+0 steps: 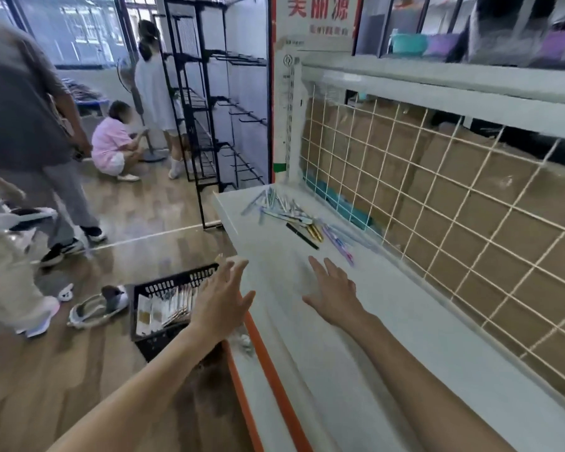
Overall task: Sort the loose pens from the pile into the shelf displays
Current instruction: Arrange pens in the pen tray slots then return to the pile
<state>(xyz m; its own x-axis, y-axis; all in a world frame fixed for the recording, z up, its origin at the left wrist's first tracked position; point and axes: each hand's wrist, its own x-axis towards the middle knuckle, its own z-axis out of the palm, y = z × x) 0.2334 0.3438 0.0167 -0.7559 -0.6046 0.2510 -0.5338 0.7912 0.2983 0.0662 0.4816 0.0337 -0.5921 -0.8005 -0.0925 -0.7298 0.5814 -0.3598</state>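
Observation:
A pile of loose pens (281, 207) lies at the far end of a white shelf (356, 337) with an orange front edge. Nearer lie a black pen (302, 236), two gold pens (316, 232) and some purple ones (340, 246). My left hand (224, 298) hovers over the shelf's front edge, fingers spread, holding nothing. My right hand (333, 291) is stretched flat above the shelf, fingers pointing at the pens, a short way from them and empty.
A wire grid (437, 207) backs the shelf with cardboard boxes behind it. A black basket (167, 305) of packaged items sits on the wooden floor to the left. Black wire racks (209, 109) stand beyond. Several people stand or crouch in the aisle at left.

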